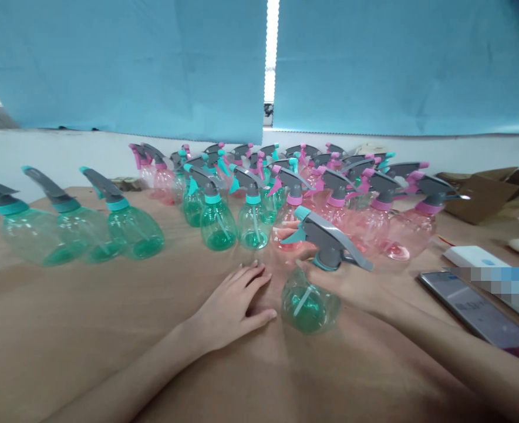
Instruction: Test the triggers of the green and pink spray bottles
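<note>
My right hand [343, 282] is closed round the neck of a green spray bottle [307, 302] with a grey and teal trigger head [330, 238], held just above the brown table [87, 329]. Flat on the table to the left of that bottle lies my left hand [235, 302], fingers stretched out and holding nothing. Just beyond both hands stands a crowd of several green bottles [218, 220] and pink bottles [387, 229], all with grey trigger heads.
Three green spray bottles [83, 226] stand in a row at the left. A phone [479, 314] and a white box [475, 257] lie at the right, with cardboard [484, 197] behind them. A blue curtain [122, 64] hangs at the back.
</note>
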Available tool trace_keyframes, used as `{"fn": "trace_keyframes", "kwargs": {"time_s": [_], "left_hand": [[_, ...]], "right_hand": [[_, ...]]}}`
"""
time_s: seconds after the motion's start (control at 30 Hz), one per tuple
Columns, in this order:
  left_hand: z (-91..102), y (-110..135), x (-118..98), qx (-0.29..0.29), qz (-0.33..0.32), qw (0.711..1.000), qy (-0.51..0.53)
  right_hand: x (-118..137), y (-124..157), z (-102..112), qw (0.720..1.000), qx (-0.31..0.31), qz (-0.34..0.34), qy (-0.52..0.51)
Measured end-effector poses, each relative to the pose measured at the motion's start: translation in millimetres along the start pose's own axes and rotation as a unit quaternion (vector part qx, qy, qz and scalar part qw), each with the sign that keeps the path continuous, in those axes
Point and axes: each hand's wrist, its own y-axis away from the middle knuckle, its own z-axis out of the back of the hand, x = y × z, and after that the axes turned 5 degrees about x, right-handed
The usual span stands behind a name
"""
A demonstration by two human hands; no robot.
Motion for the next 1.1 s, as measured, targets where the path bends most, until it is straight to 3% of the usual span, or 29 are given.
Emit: {"fn": "trace_keyframes", "kwargs": {"time_s": [0.23, 0.83, 1.1], "left_hand": [[0.5, 0.7, -0.5, 0.001, 0.003, 1.000, -0.006], [-2.1, 0.7, 1.7, -0.007, -0.006, 1.000, -0.007], [-0.8, 0.2, 1.2, -0.001, -0.005, 1.000, -0.013]], "right_hand": [[1.6, -0.5, -0.5, 1.000, -0.005, 0.003, -0.023], [-2.0, 0.5, 0.1, 0.999, -0.002, 0.007, 0.036], [12.6, -1.7, 3.2, 1.000, -0.007, 0.011, 0.007]]}}
